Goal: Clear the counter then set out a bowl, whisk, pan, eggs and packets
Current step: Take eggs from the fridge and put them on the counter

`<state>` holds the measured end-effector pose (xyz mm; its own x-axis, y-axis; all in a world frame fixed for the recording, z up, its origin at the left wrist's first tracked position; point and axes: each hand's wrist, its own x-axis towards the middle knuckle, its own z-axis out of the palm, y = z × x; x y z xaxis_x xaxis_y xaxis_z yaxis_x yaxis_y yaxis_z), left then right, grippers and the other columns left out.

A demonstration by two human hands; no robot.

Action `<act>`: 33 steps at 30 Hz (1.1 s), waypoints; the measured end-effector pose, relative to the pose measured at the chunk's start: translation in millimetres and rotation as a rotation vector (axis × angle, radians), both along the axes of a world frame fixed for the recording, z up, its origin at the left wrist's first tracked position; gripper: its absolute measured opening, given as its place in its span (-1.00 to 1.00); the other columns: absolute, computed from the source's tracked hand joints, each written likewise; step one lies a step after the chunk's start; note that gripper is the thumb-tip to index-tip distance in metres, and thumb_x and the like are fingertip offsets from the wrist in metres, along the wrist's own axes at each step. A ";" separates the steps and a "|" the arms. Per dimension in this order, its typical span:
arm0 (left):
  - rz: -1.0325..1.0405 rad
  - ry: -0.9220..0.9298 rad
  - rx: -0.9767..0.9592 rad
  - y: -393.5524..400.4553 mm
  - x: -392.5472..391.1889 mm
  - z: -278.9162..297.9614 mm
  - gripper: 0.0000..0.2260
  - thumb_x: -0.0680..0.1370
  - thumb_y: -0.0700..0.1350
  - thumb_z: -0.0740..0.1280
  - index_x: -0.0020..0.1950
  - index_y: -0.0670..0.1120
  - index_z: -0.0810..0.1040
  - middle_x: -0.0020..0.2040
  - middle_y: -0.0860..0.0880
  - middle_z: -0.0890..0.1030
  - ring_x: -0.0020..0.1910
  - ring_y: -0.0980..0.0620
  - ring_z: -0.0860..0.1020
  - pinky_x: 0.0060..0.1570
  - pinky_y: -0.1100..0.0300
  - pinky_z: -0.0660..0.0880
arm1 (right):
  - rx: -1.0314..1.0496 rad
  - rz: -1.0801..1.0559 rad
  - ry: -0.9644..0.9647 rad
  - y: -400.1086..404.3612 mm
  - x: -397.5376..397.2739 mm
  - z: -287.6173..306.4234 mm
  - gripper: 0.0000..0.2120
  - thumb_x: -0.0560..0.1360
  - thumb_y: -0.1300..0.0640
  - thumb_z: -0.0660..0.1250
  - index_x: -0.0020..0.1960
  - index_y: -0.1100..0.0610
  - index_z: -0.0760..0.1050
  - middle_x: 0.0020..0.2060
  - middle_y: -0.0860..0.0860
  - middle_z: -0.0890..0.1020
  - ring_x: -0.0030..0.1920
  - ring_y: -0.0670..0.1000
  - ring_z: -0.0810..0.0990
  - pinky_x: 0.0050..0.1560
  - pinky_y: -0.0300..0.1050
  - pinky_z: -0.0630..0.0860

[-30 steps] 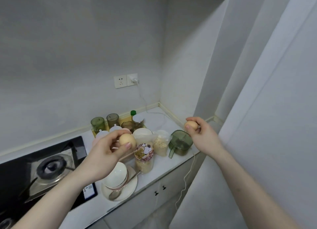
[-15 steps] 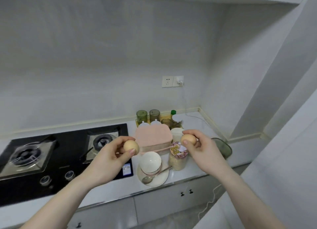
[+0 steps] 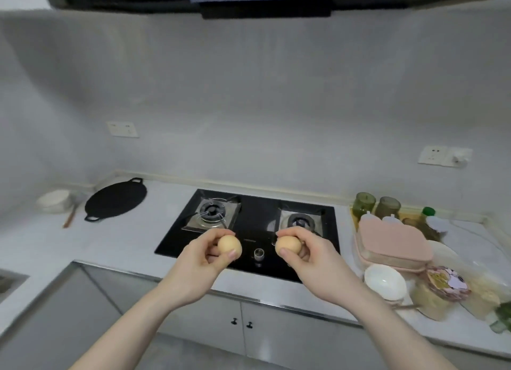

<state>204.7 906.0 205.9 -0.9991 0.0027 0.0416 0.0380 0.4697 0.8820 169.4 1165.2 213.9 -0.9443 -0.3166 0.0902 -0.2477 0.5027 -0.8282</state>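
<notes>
Gripping one egg each — left hand (image 3: 197, 261) fingers, right hand (image 3: 312, 259) fingers — closed.

Two tan eggs, left egg (image 3: 229, 246) and right egg (image 3: 287, 246), held above the stove front; black pan (image 3: 115, 199) lies flat at counter rear left.

Black gas hob (image 3: 249, 225) mid-counter; pink lidded box (image 3: 392, 245) right; green jars (image 3: 365, 203) behind.

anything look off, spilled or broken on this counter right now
Nothing looks spilled or broken. Each egg is whole: one in the left hand, one in the right hand, both above the stove. The black pan lies flat at the left. The right end of the counter is crowded, but nothing has tipped.
</notes>
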 end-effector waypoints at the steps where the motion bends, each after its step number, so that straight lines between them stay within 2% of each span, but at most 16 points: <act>1: 0.031 0.005 -0.001 -17.7 5.5 -0.5 -0.78 0.56 -0.07 0.45 0.16 0.16 0.58 -0.02 0.04 0.70 -0.05 0.05 0.64 -0.02 0.28 0.55 | 0.011 0.029 -0.003 -18.2 -0.1 -0.2 -0.80 0.57 0.00 0.38 0.17 -0.23 0.54 -0.14 -0.12 0.61 -0.23 -0.20 0.51 -0.15 -0.35 0.48; 7: 0.207 0.012 -0.039 -140.4 43.3 -4.9 -0.78 0.57 -0.09 0.43 0.18 0.14 0.57 0.04 0.03 0.67 -0.03 0.14 0.61 -0.06 0.37 0.53 | 0.014 0.174 0.010 -148.5 -2.9 -8.1 -0.80 0.58 -0.04 0.37 0.18 -0.24 0.53 -0.12 -0.15 0.60 -0.22 -0.22 0.52 -0.16 -0.39 0.47; 14: 0.367 -0.013 -0.016 -235.1 56.6 -15.7 -0.78 0.55 -0.04 0.44 0.15 0.19 0.57 -0.05 0.06 0.69 -0.09 0.19 0.63 -0.12 0.44 0.47 | 0.022 0.307 -0.034 -258.0 -20.0 -18.8 -0.78 0.57 -0.04 0.37 0.20 -0.24 0.53 -0.07 -0.17 0.61 -0.18 -0.23 0.52 -0.11 -0.35 0.49; 20: 0.481 -0.066 0.003 -308.4 38.3 -47.3 -0.78 0.54 0.03 0.44 0.18 0.18 0.57 -0.09 -0.01 0.67 -0.17 0.09 0.63 -0.06 0.21 0.56 | 0.004 0.416 -0.124 -346.9 -67.8 -46.3 -0.80 0.55 -0.02 0.38 0.16 -0.21 0.56 -0.10 -0.11 0.65 -0.19 -0.19 0.56 -0.12 -0.41 0.47; 24: 0.559 -0.111 0.015 -346.1 14.7 -63.3 -0.79 0.53 0.00 0.47 0.14 0.15 0.58 -0.09 0.01 0.68 -0.22 0.20 0.59 -0.16 0.40 0.50 | 0.023 0.457 -0.172 -399.2 -105.8 -71.3 -0.80 0.54 -0.04 0.38 0.15 -0.21 0.55 -0.09 -0.08 0.66 -0.13 -0.08 0.61 -0.12 -0.38 0.51; 28: 0.633 -0.176 -0.003 -394.9 -12.4 -83.1 -0.79 0.51 0.06 0.48 0.12 0.15 0.59 -0.07 -0.05 0.67 -0.12 0.05 0.61 -0.04 0.19 0.54 | 0.046 0.514 -0.272 -453.5 -143.0 -94.5 -0.79 0.54 -0.04 0.37 0.17 -0.20 0.54 -0.06 -0.13 0.66 -0.15 -0.20 0.61 -0.16 -0.39 0.48; 30: 0.679 -0.201 0.010 -417.8 -25.9 -92.3 -0.77 0.49 0.08 0.48 0.12 0.17 0.60 -0.09 0.00 0.69 -0.10 0.11 0.64 0.01 0.12 0.58 | 0.062 0.540 -0.315 -480.4 -161.3 -104.4 -0.80 0.55 -0.03 0.38 0.16 -0.19 0.54 -0.03 -0.16 0.65 -0.15 -0.26 0.62 -0.17 -0.41 0.46; 33: 0.732 -0.228 0.030 -452.4 -44.4 -108.5 -0.76 0.48 0.11 0.49 0.11 0.17 0.60 -0.05 0.04 0.70 -0.07 0.15 0.66 -0.01 0.15 0.60 | 0.090 0.552 -0.356 -518.8 -186.8 -121.1 -0.80 0.53 -0.02 0.39 0.16 -0.16 0.56 0.02 -0.17 0.65 -0.10 -0.19 0.66 -0.17 -0.40 0.48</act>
<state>160.3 453.5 97.4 -0.7293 -0.6611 -0.1762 -0.4580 0.2805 0.8435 -17.3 646.4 92.8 -0.6084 -0.7545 -0.2463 -0.2078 0.4509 -0.8680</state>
